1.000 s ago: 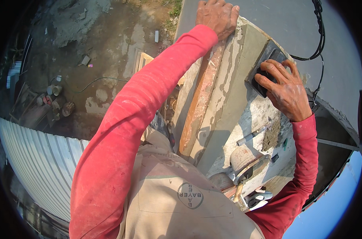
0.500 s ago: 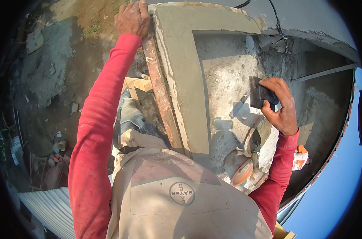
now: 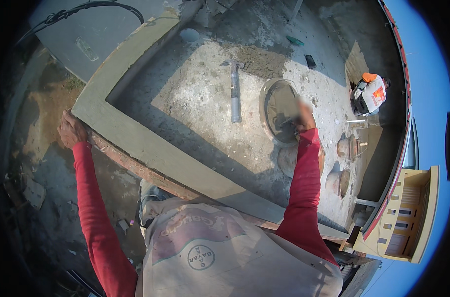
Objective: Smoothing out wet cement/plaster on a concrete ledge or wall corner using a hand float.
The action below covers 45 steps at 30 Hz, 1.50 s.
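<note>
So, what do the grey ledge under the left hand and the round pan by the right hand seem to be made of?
The ledge looks like fresh cement plaster: smooth, matt grey, with sharp edges, and a rusty brown strip along its outer side beside the left hand. The round pan at the right hand is probably metal or plastic; grey mortar coats it, so I cannot tell.
</note>
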{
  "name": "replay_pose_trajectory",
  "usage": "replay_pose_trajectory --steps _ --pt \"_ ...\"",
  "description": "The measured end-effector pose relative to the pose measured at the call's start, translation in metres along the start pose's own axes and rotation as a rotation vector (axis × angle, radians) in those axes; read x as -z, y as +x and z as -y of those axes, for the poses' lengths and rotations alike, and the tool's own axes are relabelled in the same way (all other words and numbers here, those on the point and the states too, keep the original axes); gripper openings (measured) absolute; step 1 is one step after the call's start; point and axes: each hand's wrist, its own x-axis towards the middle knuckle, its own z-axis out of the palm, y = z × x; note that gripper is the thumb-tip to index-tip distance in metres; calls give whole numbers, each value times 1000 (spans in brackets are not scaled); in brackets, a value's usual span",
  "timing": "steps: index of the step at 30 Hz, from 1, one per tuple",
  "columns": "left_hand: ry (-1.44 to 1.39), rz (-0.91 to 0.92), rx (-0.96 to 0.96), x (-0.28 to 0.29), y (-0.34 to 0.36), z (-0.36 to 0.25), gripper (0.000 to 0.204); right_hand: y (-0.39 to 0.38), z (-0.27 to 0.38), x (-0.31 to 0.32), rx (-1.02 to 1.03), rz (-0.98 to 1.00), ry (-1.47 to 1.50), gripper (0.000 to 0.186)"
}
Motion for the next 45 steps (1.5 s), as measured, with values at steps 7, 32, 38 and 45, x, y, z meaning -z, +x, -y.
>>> replay_pose_trajectory --steps 7,32,38,45 --pt "17 24 -10 3 1 0 63 45 -31 -37 -157 -232 1 38" --pt "-101 111 325 37 16 -40 64 -117 122 -292 966 948 -961 60" --pt "-182 76 355 29 18 -37 63 -160 125 -463 1669 1156 -1140 56" --pt "-228 18 352 28 15 -38 61 -138 112 -533 1863 1305 -1203 57"
